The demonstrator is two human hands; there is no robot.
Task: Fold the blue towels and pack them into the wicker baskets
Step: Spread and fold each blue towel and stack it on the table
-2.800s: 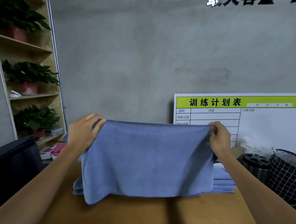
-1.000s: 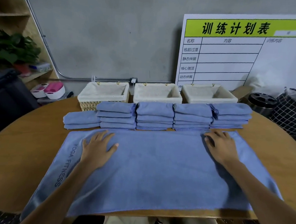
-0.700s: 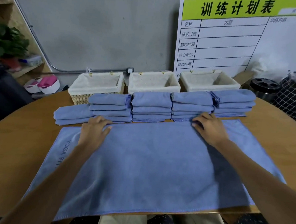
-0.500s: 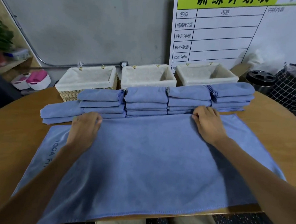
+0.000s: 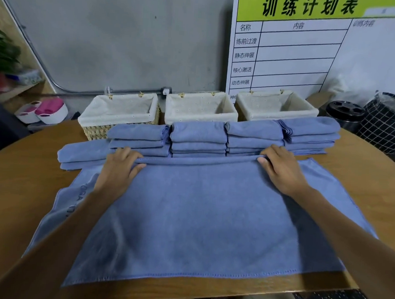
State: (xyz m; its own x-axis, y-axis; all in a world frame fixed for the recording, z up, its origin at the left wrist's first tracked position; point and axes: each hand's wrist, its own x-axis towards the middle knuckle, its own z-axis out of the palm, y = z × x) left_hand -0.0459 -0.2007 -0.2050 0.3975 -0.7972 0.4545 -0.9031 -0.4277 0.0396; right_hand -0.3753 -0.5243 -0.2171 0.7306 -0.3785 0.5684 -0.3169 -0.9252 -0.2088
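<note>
Folding step. Left hand and right hand both pinch far edge of flat blue towel on table. Next, likely: pull edge toward near table edge, line up.

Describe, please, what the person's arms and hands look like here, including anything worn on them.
Both forearms are bare up to the frame edge, with no sleeves in view. The left hand and right hand wear no gloves, and no rings, watch or wristband show. Short, unpainted nails show on the right hand.
</note>
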